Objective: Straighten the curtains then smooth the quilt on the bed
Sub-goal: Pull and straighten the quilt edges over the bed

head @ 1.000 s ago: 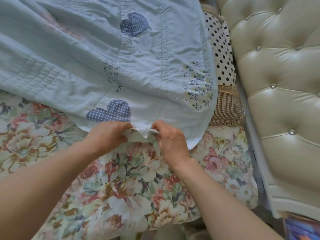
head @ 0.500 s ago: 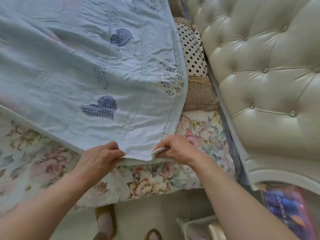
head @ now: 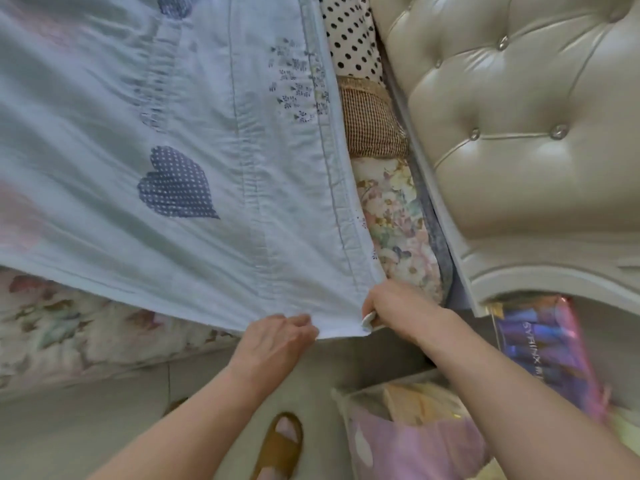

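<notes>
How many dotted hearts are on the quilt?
2. The whole heart is in the middle of the quilt; the cut-off heart is at the picture's top edge. More may lie out of view.

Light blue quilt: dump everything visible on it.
The quilt is pale blue, thin, cotton-like fabric with stitched seam lines, a navy dotted heart patch and a small floral print near its right edge. It is pulled taut, with creases fanning out from its near corner, where the left hand and right hand both grip the hem. It spreads over the floral sheet, and its right edge runs beside the polka-dot pillow.
</notes>
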